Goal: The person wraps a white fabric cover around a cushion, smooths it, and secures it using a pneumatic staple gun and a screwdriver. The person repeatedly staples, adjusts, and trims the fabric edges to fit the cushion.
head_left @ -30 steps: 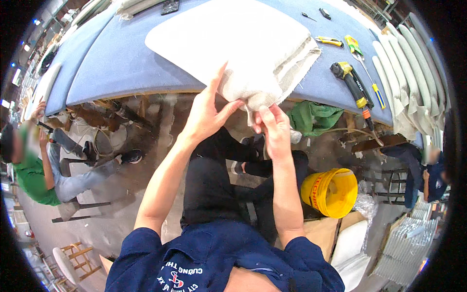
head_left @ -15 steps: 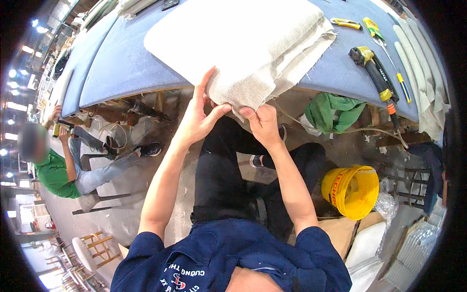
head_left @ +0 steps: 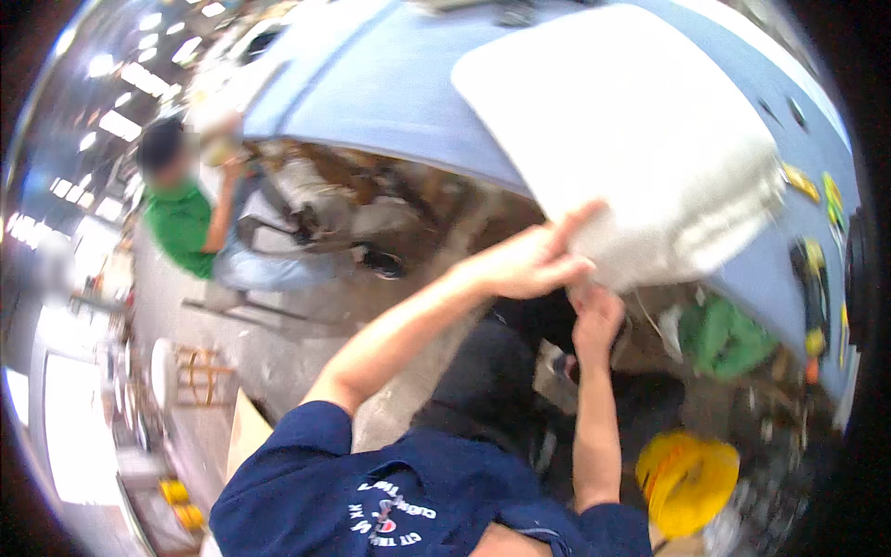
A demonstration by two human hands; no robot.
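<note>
A white padded panel (head_left: 622, 102) lies on the blue padded table, its near corner jutting past the edge. Light beige woven fabric (head_left: 650, 243) wraps that corner and gathers in folds along the panel's right side. My left hand (head_left: 531, 262) is at the corner, index finger stretched along the panel and thumb against the fabric, pinching its edge. Just below it, my right hand (head_left: 597, 320) has its fingers closed on the fabric's tip. Motion blur smears the fingertips and the cloth between them.
On the blue table (head_left: 399, 111), a black and yellow staple gun (head_left: 813, 288) and a yellow utility knife (head_left: 801, 183) lie at right. Green cloth (head_left: 724, 339) hangs below the edge. A yellow bucket (head_left: 687, 483) stands lower right. A seated person in green (head_left: 176, 227) works at left.
The whole view has swung, so panel, table and hands appear further right and the seated person nearer the middle. Both hands stay at the same fabric corner, my left forearm now more slanted.
</note>
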